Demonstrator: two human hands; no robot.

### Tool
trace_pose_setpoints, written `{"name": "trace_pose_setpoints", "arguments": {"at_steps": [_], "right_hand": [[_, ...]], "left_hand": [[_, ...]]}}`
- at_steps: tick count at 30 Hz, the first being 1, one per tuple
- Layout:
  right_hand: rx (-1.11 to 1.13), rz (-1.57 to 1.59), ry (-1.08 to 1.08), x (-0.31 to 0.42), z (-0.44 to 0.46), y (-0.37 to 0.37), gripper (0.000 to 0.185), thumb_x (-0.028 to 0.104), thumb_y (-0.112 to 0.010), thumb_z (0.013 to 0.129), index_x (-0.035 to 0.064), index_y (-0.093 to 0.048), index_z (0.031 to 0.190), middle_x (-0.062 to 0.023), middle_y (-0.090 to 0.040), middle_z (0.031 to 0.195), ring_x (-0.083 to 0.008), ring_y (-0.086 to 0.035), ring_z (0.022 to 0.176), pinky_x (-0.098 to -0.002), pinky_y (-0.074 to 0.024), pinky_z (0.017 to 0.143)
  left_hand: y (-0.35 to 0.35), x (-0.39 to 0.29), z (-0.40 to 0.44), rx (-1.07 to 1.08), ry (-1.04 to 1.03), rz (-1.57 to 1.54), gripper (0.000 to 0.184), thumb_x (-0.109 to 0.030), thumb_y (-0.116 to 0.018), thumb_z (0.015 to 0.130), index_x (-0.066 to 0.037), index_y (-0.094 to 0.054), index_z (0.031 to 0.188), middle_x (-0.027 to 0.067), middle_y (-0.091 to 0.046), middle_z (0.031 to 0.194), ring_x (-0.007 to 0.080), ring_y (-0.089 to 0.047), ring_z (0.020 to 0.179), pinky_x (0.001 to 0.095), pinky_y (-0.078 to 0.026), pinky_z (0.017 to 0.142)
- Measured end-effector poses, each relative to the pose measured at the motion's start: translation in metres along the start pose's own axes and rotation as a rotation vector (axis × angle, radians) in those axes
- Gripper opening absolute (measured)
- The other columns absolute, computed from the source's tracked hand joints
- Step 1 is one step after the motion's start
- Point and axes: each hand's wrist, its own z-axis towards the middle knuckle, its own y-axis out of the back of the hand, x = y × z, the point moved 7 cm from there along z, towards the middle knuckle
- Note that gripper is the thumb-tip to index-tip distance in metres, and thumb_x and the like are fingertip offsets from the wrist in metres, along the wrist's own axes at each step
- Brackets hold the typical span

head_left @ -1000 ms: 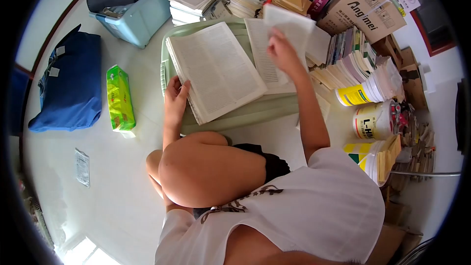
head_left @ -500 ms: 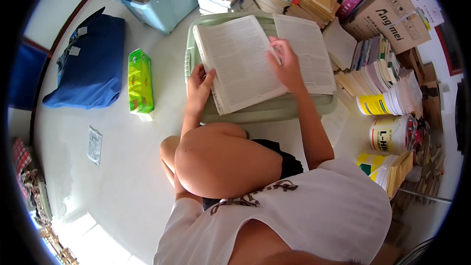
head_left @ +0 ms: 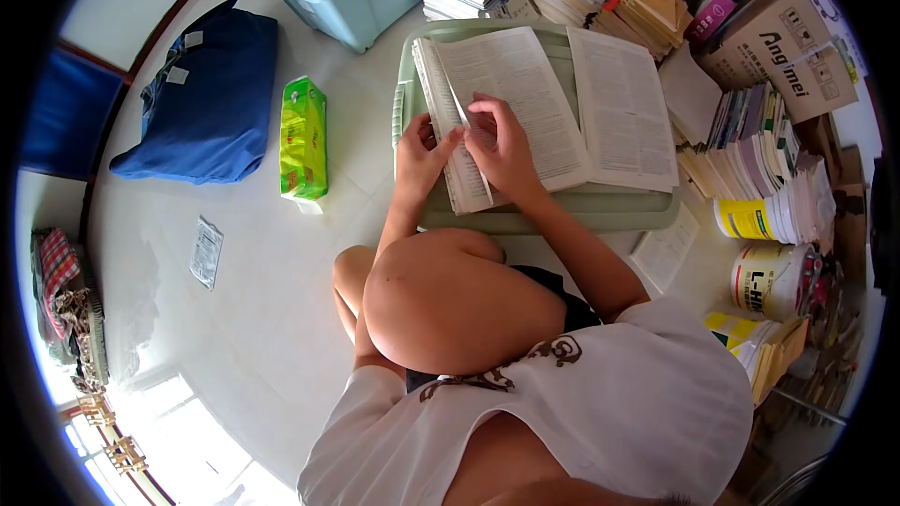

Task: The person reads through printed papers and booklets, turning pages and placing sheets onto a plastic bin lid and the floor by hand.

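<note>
A: Quick, what's changing?
B: Right hand (head_left: pixel 502 152) is leaving the right edge of the paper stack (head_left: pixel 520 80) and is now working beside the left hand (head_left: pixel 419 161), where a leaf is standing up.
A: Grips?
B: Left is gripping the stack's left edge. Right is curling at the leaf; fingers are hiding contact, can't tell if it's pinching.
A: Meaning?
B: Attention's shifting leftward; loose pages (head_left: pixel 621 103) are lying untouched alongside, both resting on the green lid (head_left: pixel 586 215).

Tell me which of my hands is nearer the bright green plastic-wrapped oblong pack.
Left. Your left hand is apart from the green pack, to its right in the picture; your right hand is farther right.
</note>
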Motion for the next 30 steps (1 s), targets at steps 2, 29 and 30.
{"name": "trace_pose_setpoints", "arguments": {"at_steps": [2, 29, 30], "right_hand": [[-0.008, -0.133, 0.203, -0.001, 0.002, 0.001, 0.024, 0.009, -0.073, 0.086, 0.0027, -0.059, 0.103, -0.0201, -0.061, 0.119, -0.0351, -0.065, 0.106, -0.0420, -0.0534, 0.089], [-0.761, -0.477, 0.475, 0.142, 0.032, 0.299, 0.011, 0.013, -0.064, 0.093, 0.0031, -0.058, 0.091, -0.0160, -0.062, 0.139, -0.0243, -0.063, 0.118, -0.0354, -0.0511, 0.095], [-0.726, -0.787, 0.407, 0.155, 0.034, 0.285, 0.015, 0.015, -0.065, 0.091, 0.0029, -0.057, 0.088, -0.0180, -0.054, 0.148, -0.0310, -0.061, 0.123, -0.0384, -0.0513, 0.096]], "left_hand": [[0.000, 0.002, 0.001, -0.011, -0.002, 0.010, 0.051, -0.019, -0.082, 0.090, 0.011, -0.058, 0.124, 0.0144, -0.074, 0.104, 0.0137, -0.068, 0.091, 0.0283, -0.056, 0.078], [0.004, 0.020, 0.000, -0.078, -0.043, -0.047, 0.041, -0.026, -0.066, 0.103, 0.007, -0.059, 0.125, 0.0077, -0.071, 0.098, 0.0094, -0.059, 0.079, 0.0256, -0.045, 0.063], [0.005, 0.022, 0.001, -0.080, -0.048, -0.041, 0.040, -0.026, -0.066, 0.103, 0.007, -0.060, 0.123, 0.0065, -0.069, 0.095, 0.0088, -0.057, 0.077, 0.0255, -0.045, 0.062]]}}
